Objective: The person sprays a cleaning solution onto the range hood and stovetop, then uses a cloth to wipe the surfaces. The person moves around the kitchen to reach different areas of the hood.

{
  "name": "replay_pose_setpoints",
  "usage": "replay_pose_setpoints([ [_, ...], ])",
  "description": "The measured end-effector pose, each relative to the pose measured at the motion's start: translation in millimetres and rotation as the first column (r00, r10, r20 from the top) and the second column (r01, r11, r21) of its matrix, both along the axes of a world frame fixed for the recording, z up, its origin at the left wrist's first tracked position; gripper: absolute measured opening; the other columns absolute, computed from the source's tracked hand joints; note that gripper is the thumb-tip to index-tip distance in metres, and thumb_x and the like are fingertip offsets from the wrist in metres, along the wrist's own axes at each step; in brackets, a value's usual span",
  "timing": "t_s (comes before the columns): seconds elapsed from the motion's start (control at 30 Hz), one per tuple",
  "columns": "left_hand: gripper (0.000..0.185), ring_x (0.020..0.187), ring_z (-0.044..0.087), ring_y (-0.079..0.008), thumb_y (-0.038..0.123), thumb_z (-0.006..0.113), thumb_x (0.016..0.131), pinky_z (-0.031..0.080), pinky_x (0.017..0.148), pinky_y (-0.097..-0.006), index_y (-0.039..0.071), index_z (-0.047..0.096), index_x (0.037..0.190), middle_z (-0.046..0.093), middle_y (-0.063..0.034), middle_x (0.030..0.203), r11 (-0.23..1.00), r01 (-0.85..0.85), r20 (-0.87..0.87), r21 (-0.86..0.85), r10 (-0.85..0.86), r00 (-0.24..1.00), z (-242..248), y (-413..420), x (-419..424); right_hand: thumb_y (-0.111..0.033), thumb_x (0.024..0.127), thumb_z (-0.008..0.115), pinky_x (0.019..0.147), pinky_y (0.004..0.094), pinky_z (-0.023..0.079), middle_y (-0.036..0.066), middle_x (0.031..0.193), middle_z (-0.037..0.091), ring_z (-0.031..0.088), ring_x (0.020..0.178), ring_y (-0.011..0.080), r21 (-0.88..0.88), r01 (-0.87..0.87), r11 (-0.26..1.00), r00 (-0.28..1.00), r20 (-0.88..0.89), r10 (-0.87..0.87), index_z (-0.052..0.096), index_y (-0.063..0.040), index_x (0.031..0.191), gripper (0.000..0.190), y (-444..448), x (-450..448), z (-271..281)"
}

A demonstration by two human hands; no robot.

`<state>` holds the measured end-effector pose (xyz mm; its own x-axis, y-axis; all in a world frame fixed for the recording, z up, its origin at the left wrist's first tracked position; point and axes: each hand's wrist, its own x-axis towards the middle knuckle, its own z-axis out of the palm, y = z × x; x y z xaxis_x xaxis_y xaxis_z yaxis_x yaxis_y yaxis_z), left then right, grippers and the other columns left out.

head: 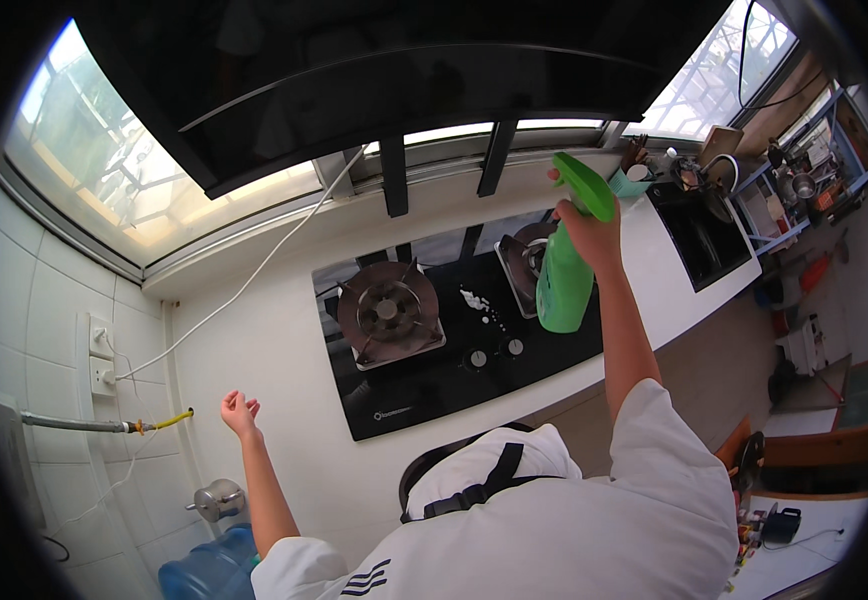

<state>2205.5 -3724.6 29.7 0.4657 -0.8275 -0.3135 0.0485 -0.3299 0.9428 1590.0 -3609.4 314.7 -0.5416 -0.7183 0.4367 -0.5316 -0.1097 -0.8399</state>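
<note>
My right hand (588, 225) grips the neck of a green spray bottle (565, 285), held upright above the right part of the black glass gas hob (434, 390). White foam (474, 301) lies on the glass between the left burner (387, 309) and the right burner (528, 259), which the bottle partly hides. Two control knobs (477, 358) sit in front of the foam. To the left of the hob, my left hand (240, 412) is over the white counter with its fingers loosely curled, and it holds nothing.
A black range hood (404, 82) hangs over the hob. From a wall socket (102, 376) a white cable (254, 274) runs up across the left side. A black sink (704, 240) and a teal utensil holder (627, 184) are at the right. A blue water bottle (213, 566) stands at lower left.
</note>
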Motion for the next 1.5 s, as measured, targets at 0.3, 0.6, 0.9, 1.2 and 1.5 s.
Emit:
replay_pose_setpoints([
  [0.3,0.013,0.061,0.062,-0.0125,0.003,0.055,0.090,0.050,0.053,-0.0228,-0.001,0.056,0.102,0.060,-0.0083,0.093,0.951,0.212,0.433,-0.226,-0.097,0.896,57,120,-90,-0.011,0.076,0.065,0.060,0.0284,0.051,0.007,0.075,0.069,0.066,0.066,0.0129,-0.084,-0.075,0.994,0.989,0.124,0.085,0.069,-0.005,0.091,0.017,-65,-27,1],
  [0.6,0.014,0.057,0.057,-0.0111,0.004,0.057,0.089,0.051,0.054,-0.0235,0.000,0.057,0.103,0.058,-0.0077,0.093,0.935,-0.039,0.419,-0.353,0.195,0.887,71,195,-71,-0.008,0.076,0.062,0.063,0.0300,0.051,0.009,0.077,0.069,0.067,0.069,0.0169,-0.078,-0.100,0.992,0.977,0.182,0.113,0.069,-0.004,0.095,0.021,-39,-46,-19],
  [0.9,0.019,0.057,0.053,-0.0114,0.009,0.056,0.092,0.048,0.048,-0.0225,0.003,0.057,0.110,0.057,-0.0070,0.097,0.932,-0.111,0.388,-0.345,0.249,0.887,71,211,-49,0.011,0.071,0.048,0.064,0.0277,0.052,0.008,0.105,0.066,0.061,0.070,0.0125,-0.226,-0.179,0.958,0.982,0.013,0.186,0.061,-0.004,0.123,0.056,55,-89,29],
  [1.2,0.017,0.066,0.064,-0.0198,0.008,0.060,0.090,0.053,0.055,-0.0289,-0.004,0.063,0.102,0.064,-0.0136,0.088,0.874,-0.099,0.284,-0.476,0.259,0.923,86,215,-64,0.005,0.074,0.051,0.067,0.0274,0.051,0.020,0.117,0.062,0.058,0.067,0.0126,-0.642,-0.065,0.764,0.970,0.140,0.200,0.055,0.004,0.122,0.048,146,-144,155],
  [1.5,0.019,0.055,0.052,-0.0091,0.008,0.050,0.093,0.046,0.051,-0.0212,0.004,0.057,0.110,0.058,-0.0054,0.093,0.885,-0.026,0.296,-0.466,0.183,0.938,90,191,-86,0.004,0.074,0.052,0.065,0.0258,0.049,0.014,0.099,0.065,0.055,0.066,0.0118,-0.671,-0.004,0.741,0.995,0.073,0.071,0.058,0.003,0.116,0.043,148,-149,202],
])
